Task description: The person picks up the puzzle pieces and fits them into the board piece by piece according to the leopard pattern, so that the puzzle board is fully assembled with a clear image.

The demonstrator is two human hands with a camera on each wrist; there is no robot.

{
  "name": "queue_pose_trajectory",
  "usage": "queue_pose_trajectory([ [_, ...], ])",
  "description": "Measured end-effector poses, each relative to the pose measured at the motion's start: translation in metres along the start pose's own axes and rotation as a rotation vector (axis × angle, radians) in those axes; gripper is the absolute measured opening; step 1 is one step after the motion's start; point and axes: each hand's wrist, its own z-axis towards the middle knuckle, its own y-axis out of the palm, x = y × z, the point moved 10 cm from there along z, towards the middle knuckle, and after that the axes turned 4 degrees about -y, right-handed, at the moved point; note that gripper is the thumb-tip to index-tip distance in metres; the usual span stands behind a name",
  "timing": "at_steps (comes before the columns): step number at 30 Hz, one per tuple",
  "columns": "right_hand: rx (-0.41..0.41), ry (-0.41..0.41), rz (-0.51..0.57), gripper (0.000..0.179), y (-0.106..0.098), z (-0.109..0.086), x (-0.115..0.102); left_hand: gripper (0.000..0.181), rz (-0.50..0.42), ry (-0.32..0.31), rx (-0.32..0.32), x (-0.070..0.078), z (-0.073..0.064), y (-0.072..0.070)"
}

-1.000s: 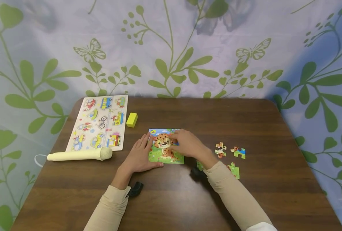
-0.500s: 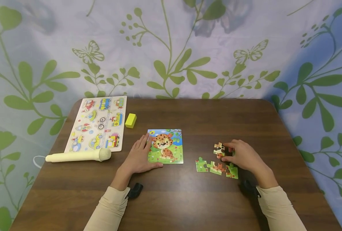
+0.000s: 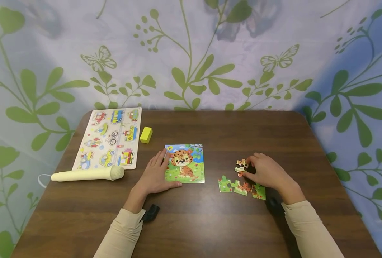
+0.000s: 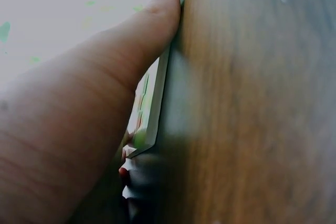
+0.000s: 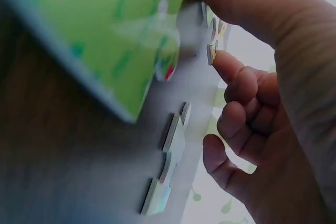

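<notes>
In the head view my left hand rests along the left side of a square leopard picture puzzle, fingers straight, thumb at its lower edge. The left wrist view shows that thumb on the puzzle's rim. To the right, my right hand pinches a jigsaw piece with a dark-and-white print between thumb and index finger. Its other fingers curl loosely in the right wrist view. Below lie a green piece, a leopard-body piece and another green piece. A further piece shows in the right wrist view.
A wooden peg puzzle board with vehicle pictures lies at the left back. A cream microphone lies along its front edge, a white cord loop at its end. A yellow block sits right of the board. A leaf-patterned cloth hangs behind the table.
My right hand left the leopard puzzle and went right to the loose pieces. Since half a second ago it has shifted slightly left with the piece. My left hand stays put.
</notes>
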Motion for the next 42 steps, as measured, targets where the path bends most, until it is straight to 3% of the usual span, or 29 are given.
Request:
queue_pose_trajectory([
  [6, -0.032, 0.066, 0.058, 0.044, 0.008, 0.003, 0.004, 0.122, -0.021, 0.010, -0.003, 0.004, -0.001, -0.001],
  [10, -0.051, 0.095, 0.159, 0.043, 0.012, 0.007, 0.004, 0.122, -0.023, 0.007, 0.010, 0.005, -0.002, -0.002],
  [17, -0.042, 0.080, 0.333, 0.041, 0.012, 0.011, -0.003, 0.122, -0.019, -0.001, 0.004, 0.004, 0.000, -0.002],
  [31, -0.008, 0.050, 0.361, 0.042, 0.012, 0.013, -0.013, 0.122, -0.015, -0.003, 0.018, 0.003, 0.000, -0.006],
  [36, 0.036, -0.001, 0.344, 0.044, 0.001, 0.023, -0.039, 0.123, -0.016, -0.006, 0.009, 0.003, -0.001, -0.004],
  [42, 0.050, -0.116, 0.333, 0.046, -0.002, 0.056, -0.100, 0.122, -0.015, -0.015, 0.006, 0.003, -0.002, -0.004],
])
